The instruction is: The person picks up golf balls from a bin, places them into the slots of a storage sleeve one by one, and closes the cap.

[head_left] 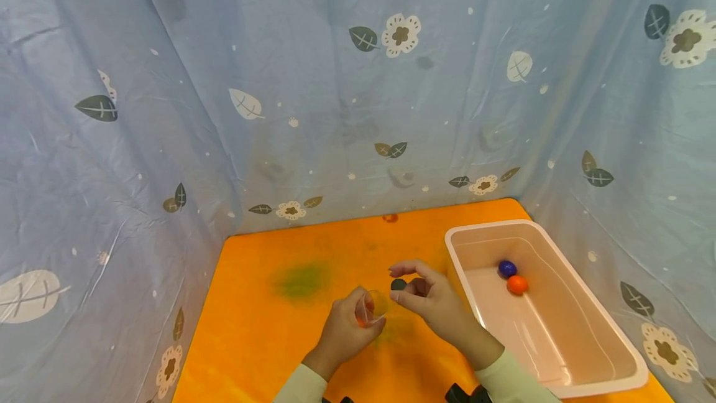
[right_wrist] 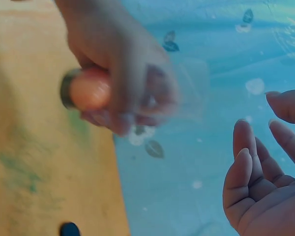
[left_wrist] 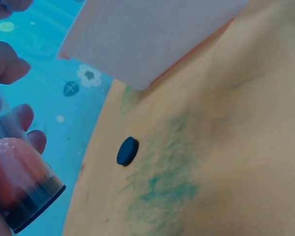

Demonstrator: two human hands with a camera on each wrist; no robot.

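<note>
My left hand [head_left: 348, 333] grips a clear plastic tube [head_left: 379, 305]. Inside the tube, near its black end cap [left_wrist: 37, 209], sits an orange ball [right_wrist: 90, 88]. My right hand [head_left: 439, 303] hovers close by to the right, thumb and fingers spread and loosely bent. Nothing lies between those fingers in the right wrist view. A round black lid [left_wrist: 128, 151] lies on the table; in the head view it shows through the gap between my right thumb and fingers. Part of the tube is hidden behind the left hand.
A pale pink plastic tub [head_left: 593, 303] stands at the right of the orange table [head_left: 252, 328]. In it lie a dark blue ball [head_left: 507, 268] and an orange ball [head_left: 517, 285], side by side. Blue patterned curtains [head_left: 335, 92] enclose the table's back and sides.
</note>
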